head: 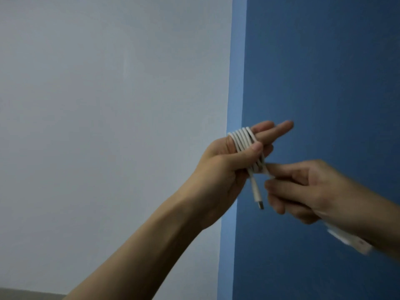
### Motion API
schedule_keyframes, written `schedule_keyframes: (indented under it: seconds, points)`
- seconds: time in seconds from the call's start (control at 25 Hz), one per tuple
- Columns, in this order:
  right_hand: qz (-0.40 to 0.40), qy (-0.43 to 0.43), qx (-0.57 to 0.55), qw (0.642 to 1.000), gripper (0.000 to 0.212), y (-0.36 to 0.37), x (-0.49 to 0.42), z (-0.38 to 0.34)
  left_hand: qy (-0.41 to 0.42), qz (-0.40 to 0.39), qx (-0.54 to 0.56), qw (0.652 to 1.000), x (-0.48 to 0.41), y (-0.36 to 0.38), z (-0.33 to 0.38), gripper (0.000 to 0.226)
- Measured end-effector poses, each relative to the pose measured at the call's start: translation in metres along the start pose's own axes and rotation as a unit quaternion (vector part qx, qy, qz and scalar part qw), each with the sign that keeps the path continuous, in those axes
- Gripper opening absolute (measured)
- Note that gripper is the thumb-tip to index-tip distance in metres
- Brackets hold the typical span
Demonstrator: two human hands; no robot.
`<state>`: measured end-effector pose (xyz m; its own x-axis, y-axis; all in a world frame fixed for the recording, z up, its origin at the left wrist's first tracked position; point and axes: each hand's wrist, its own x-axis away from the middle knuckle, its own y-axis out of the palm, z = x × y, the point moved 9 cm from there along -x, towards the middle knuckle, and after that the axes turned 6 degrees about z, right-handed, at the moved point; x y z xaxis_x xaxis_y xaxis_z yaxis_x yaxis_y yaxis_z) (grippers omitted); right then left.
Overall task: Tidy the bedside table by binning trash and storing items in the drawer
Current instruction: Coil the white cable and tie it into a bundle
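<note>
A white charging cable (243, 140) is wound in several loops around the fingers of my left hand (225, 161), whose thumb presses on the coil. One plug end (258, 199) hangs down below the coil. My right hand (303, 187) is close on the right, its fingertips pinching the cable at the bottom of the coil. Both hands are raised in front of the wall. The bedside table, the drawer and the bin are out of view.
Behind the hands a pale grey wall (108, 105) meets a blue wall (324, 72) at a vertical edge. A blurred white object (350, 241) shows under my right wrist.
</note>
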<state>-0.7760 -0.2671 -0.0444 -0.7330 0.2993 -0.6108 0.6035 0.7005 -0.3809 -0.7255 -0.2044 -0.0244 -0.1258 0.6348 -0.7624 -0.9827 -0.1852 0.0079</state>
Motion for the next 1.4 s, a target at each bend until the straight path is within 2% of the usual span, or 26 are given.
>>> schedule_keyframes:
  seconds: [0.04, 0.12, 0.2, 0.24, 0.32, 0.44, 0.48, 0.6, 0.76, 0.88, 0.92, 1.04, 1.12, 1.2, 1.32, 1.4]
  points:
    - [-0.014, -0.005, 0.036, 0.999, 0.02, 0.002, 0.004, -0.002, 0.008, 0.018, -0.023, 1.0, -0.002, -0.005, 0.003, 0.036]
    - [-0.009, -0.066, 0.205, 0.976, 0.017, -0.003, 0.012, -0.009, 0.027, 0.035, -0.095, 0.994, -0.003, -0.01, 0.006, 0.033]
    - [0.016, -0.151, 0.372, 0.916, 0.029, -0.006, 0.02, -0.026, 0.041, 0.033, -0.193, 0.98, -0.001, -0.008, 0.005, 0.03]
    - [0.029, -0.181, 0.416, 0.891, 0.035, -0.008, 0.023, -0.034, 0.045, 0.038, -0.242, 0.969, 0.001, -0.007, 0.002, 0.029]
    - [0.053, -0.237, 0.461, 0.854, 0.038, -0.012, 0.027, -0.049, 0.054, 0.041, -0.31, 0.948, 0.003, -0.007, -0.004, 0.021]
    - [0.076, -0.325, 0.471, 0.817, 0.027, -0.015, 0.03, -0.066, 0.049, 0.004, -0.358, 0.932, 0.006, 0.0, -0.009, 0.019]
    - [0.082, -0.342, 0.458, 0.817, 0.024, -0.016, 0.031, -0.068, 0.041, -0.007, -0.33, 0.943, 0.007, 0.002, -0.009, 0.02]
    - [0.107, -0.368, 0.425, 0.82, 0.021, -0.021, 0.034, -0.068, 0.005, 0.024, -0.187, 0.982, 0.008, -0.007, -0.005, 0.023]
    - [0.112, -0.375, 0.413, 0.822, 0.016, -0.017, 0.036, -0.072, -0.007, 0.005, -0.155, 0.988, 0.005, -0.004, -0.012, 0.011]
    - [0.121, -0.33, 0.29, 0.89, 0.014, -0.023, 0.031, -0.069, -0.023, -0.032, -0.148, 0.988, 0.007, 0.004, -0.02, 0.013]
    - [0.129, -0.305, 0.238, 0.913, 0.02, -0.028, 0.028, -0.065, -0.028, -0.043, -0.15, 0.987, 0.008, 0.006, -0.023, 0.015]
    - [0.167, -0.245, 0.182, 0.938, 0.041, -0.046, 0.017, -0.047, -0.035, -0.055, -0.138, 0.988, 0.012, 0.01, -0.025, 0.017]
    - [0.164, -0.203, 0.152, 0.953, 0.051, -0.054, 0.008, -0.034, -0.025, -0.069, -0.091, 0.993, 0.014, 0.01, -0.02, 0.018]
    - [0.124, -0.169, 0.11, 0.972, 0.061, -0.055, -0.001, -0.021, -0.005, -0.09, -0.05, 0.995, 0.016, 0.01, -0.014, 0.022]
    - [-0.006, -0.136, 0.045, 0.99, 0.068, -0.035, -0.006, -0.008, -0.01, -0.122, 0.0, 0.992, 0.019, 0.016, -0.016, 0.025]
    - [-0.083, -0.137, 0.03, 0.987, 0.068, -0.017, -0.002, -0.005, -0.023, -0.15, 0.022, 0.988, 0.02, 0.025, -0.019, 0.024]
